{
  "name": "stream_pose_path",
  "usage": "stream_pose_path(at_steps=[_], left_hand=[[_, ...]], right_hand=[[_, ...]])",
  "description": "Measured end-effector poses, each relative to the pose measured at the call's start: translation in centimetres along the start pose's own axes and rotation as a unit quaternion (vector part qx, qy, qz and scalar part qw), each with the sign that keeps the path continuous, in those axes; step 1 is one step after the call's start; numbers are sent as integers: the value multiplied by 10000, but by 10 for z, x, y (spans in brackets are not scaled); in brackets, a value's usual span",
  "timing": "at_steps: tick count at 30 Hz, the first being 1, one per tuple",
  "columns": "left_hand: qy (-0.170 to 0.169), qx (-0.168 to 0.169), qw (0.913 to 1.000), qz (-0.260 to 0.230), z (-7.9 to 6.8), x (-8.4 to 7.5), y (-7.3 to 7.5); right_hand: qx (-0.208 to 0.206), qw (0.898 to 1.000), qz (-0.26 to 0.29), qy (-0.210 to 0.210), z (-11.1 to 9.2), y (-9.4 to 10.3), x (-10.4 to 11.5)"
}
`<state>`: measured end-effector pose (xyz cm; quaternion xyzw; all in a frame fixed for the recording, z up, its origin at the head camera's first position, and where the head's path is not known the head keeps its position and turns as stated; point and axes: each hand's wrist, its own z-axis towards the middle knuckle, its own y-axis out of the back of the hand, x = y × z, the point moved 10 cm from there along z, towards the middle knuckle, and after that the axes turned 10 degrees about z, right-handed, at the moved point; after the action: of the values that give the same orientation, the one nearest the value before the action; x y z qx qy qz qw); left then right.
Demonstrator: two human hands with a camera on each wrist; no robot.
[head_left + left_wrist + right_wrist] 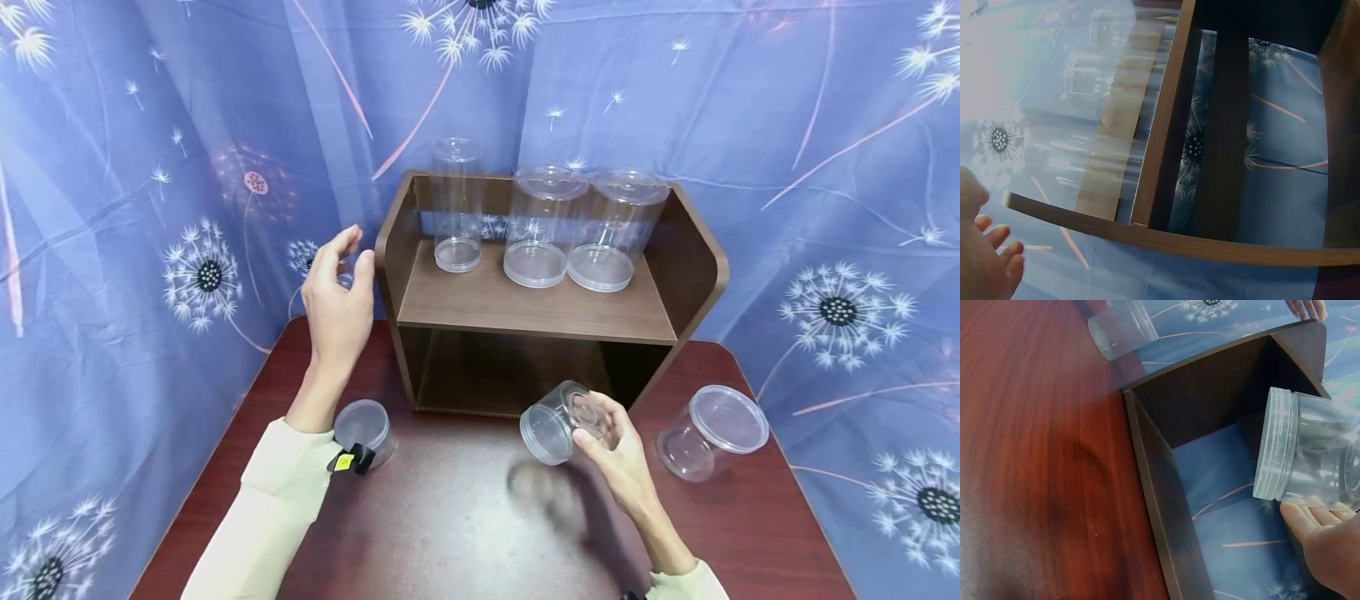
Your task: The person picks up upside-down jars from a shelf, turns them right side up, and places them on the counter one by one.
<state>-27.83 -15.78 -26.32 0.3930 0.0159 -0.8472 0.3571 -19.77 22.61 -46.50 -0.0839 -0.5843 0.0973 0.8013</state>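
Right hand (619,457) clamps its fingers on a clear, cylindrical plastic jar (557,423), tilted above the reddish-brown, wood-grained surface (450,533). Left hand (339,307) is raised beside the brown wooden shelf (536,307), fingers and thumb apart.

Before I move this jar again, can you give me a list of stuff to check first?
1. Jar held: ok. Your right hand grips the jar.
2. Jar upright: not ok. It is tilted over on its side.
3. Jar closed tight: cannot tell. The pictures don't show how tight it is.
4. Other hand free: ok. Your left hand holds nothing, up by the shelf unit's left side.
5. Shelf jars standing: ok. Three jars stand on the upper shelf.
6. Table jars apart from yours: ok. The left table jar and right table jar don't touch it.
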Motion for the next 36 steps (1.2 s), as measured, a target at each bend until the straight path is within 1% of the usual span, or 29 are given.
stream_pose_path(at_steps=[2,4,6,8,12,15,20,24,27,31,36], left_hand=[[-96,-298,9995,-104,-7,-2,8],[-217,-344,9989,-241,-16,-6,11],[-330,-275,9981,-442,-28,-10,8],[-464,-123,9971,-596,-43,-14,3],[-572,156,9942,-898,-71,-16,-8],[-599,496,9914,-1056,-92,-12,-20],[-498,1272,9832,-1211,-126,-2,-45],[-338,1853,9731,-1324,-155,8,-66],[-194,2233,9645,-1394,-173,16,-78],[-118,2600,9551,-1416,-193,23,-90],[-123,2828,9483,-1435,-212,28,-100]], right_hand=[[-4,10000,17,-26,-1,-1,-3],[-5,10000,38,-40,-2,-1,-4],[-22,10000,55,-23,-2,-1,-5],[-40,10000,79,-2,-2,0,-5],[-6,10000,96,8,-2,-1,-4],[21,9999,132,13,-3,-1,-4],[16,9999,155,25,-4,-1,-4],[20,9998,181,-21,-5,-2,-7],[43,9998,178,-40,-6,-4,-8],[48,9998,209,-11,-7,-6,-8],[79,9996,257,-6,-8,-9,-9]])
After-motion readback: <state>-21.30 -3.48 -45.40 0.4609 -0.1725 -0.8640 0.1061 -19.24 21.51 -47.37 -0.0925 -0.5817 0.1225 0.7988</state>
